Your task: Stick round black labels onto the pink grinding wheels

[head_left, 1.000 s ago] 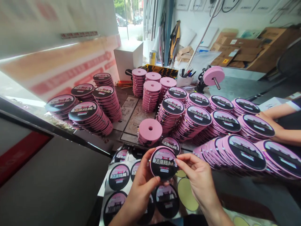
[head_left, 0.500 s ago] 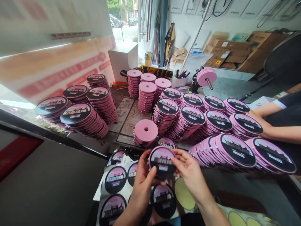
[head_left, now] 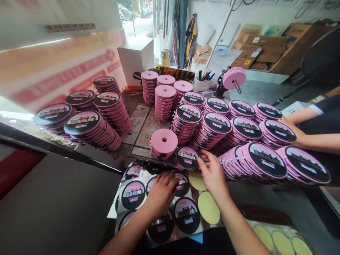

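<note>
A pink foam spool (head_left: pixel 187 158) with a round black-and-pink label on top sits at the near edge of the table. My right hand (head_left: pixel 213 175) is at its right edge, thumb and fingers apart, fingertips at or very near the rim. My left hand (head_left: pixel 163 193) lies palm down over a silver sticker sheet (head_left: pixel 145 222), its fingers resting on a round label (head_left: pixel 182 185) and partly covering it. Yellowish bare circles (head_left: pixel 209 208) show on the sheet's right side. Just behind stands a short stack of unlabelled pink spools (head_left: pixel 164 142).
Stacks of labelled spools stand at left (head_left: pixel 82 123) and right (head_left: pixel 267 160). Taller unlabelled stacks (head_left: pixel 165 101) rise behind, near a pen holder (head_left: pixel 202 84) and a rod holding pink discs (head_left: pixel 233 78). Another person's arms (head_left: pixel 305 125) reach in from the right.
The labelled spool that both hands held is now down at the table edge. My left hand has moved onto the sticker sheet; my right hand has loosened beside the spool.
</note>
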The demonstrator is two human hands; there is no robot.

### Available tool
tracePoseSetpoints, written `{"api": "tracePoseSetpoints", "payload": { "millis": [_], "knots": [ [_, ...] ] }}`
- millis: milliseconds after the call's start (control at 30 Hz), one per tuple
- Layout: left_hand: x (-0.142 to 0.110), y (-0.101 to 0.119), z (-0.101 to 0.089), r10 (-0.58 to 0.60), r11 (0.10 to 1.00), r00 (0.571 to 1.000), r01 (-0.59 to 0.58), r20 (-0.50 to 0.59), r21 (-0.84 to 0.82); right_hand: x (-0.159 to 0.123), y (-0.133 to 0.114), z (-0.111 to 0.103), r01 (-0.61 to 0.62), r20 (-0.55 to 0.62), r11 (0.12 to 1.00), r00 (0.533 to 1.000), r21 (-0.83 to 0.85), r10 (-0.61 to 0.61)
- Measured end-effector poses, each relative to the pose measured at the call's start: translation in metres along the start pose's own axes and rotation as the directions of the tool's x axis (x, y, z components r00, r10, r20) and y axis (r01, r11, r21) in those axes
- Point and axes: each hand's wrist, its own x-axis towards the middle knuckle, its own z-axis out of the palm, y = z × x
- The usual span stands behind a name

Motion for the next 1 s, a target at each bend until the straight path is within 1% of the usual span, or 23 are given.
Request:
{"api": "tracePoseSetpoints", "payload": {
  "millis": [67,133,200,267,367,433,533,600,667,767,867,1000],
  "knots": [
    [0.005,0.001,0.006,0.095,0.995,0.993,-0.093,0.071,-0.040,-0.022,-0.004,-0.012,0.086,0.014,0.987,0.996,-0.138,-0.085],
    [0.010,0.001,0.016,0.203,0.977,0.968,-0.192,0.147,-0.087,-0.050,0.004,-0.022,0.115,0.071,0.973,0.992,-0.202,-0.103],
    [0.015,0.000,0.030,0.282,0.959,0.934,-0.267,0.219,-0.098,-0.076,0.027,-0.028,0.114,0.115,0.962,0.990,-0.248,-0.087],
    [0.020,0.001,0.046,0.319,0.948,0.910,-0.307,0.266,-0.087,-0.095,0.058,-0.029,0.123,0.146,0.942,0.986,-0.314,-0.080],
    [0.032,0.007,0.064,0.317,0.948,0.911,-0.306,0.263,-0.083,-0.105,0.098,-0.028,0.104,0.158,0.928,0.986,-0.357,-0.049],
    [0.039,0.012,0.068,0.311,0.950,0.916,-0.295,0.255,-0.102,-0.102,0.111,-0.030,0.067,0.147,0.945,0.989,-0.320,-0.020],
    [0.048,0.015,0.062,0.312,0.949,0.912,-0.288,0.267,-0.125,-0.095,0.111,-0.034,0.029,0.109,0.973,0.994,-0.230,-0.004],
    [0.051,0.015,0.058,0.338,0.941,0.902,-0.315,0.270,-0.126,-0.096,0.108,-0.035,0.005,0.039,0.982,0.999,-0.189,0.003],
    [0.053,0.013,0.057,0.382,0.924,0.882,-0.364,0.275,-0.117,-0.100,0.107,-0.033,-0.030,-0.052,0.983,0.998,-0.183,0.021],
    [0.054,0.011,0.063,0.432,0.899,0.851,-0.431,0.299,-0.072,-0.107,0.111,-0.029,-0.044,-0.151,0.977,0.988,-0.208,0.012],
    [0.054,0.008,0.071,0.442,0.887,0.845,-0.462,0.301,-0.005,-0.109,0.116,-0.026,-0.003,-0.168,0.975,0.985,-0.223,-0.035],
    [0.051,0.005,0.073,0.430,0.890,0.865,-0.454,0.257,0.039,-0.106,0.110,-0.025,0.070,-0.156,0.963,0.981,-0.261,-0.114]
  ]
}}
